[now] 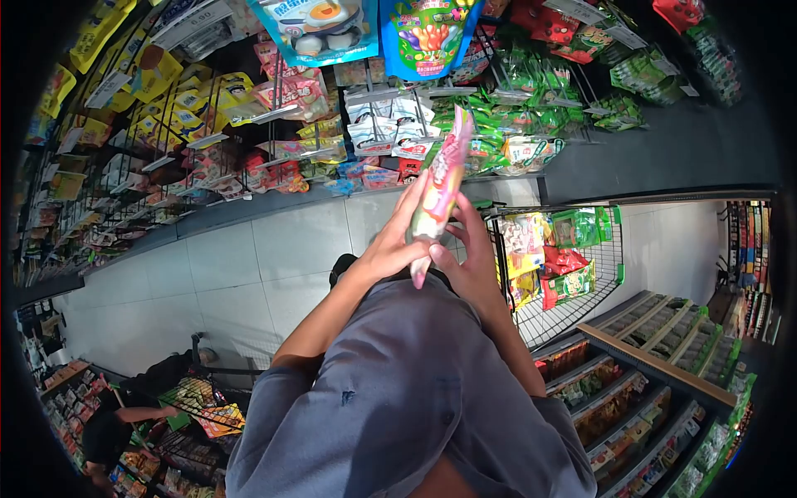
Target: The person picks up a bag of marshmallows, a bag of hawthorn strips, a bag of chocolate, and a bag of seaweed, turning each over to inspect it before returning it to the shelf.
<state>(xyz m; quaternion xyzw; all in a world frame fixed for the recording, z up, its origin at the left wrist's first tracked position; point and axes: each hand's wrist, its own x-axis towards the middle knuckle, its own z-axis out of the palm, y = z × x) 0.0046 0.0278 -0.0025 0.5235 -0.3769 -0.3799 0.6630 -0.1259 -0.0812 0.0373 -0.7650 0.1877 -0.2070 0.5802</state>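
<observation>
A pink snack bag [442, 191] with green and yellow print is held upright in front of my body, seen nearly edge-on. My left hand [397, 236] grips it from the left, thumb across its lower part. On the other side my right hand [469, 257] has its thumb and fingers against the lower edge. The print is too slanted to read. Just beyond the bag hang white packets [390, 120] and green packets [498, 116] on the shelf hooks.
A wire shopping cart [618, 249] with several colourful bags stands to the right. Below it are tiered snack bins [610, 398]. Another person [112, 427] is at lower left beside a second cart [195, 402]. Hanging blue pouches [320, 29] jut out at the top.
</observation>
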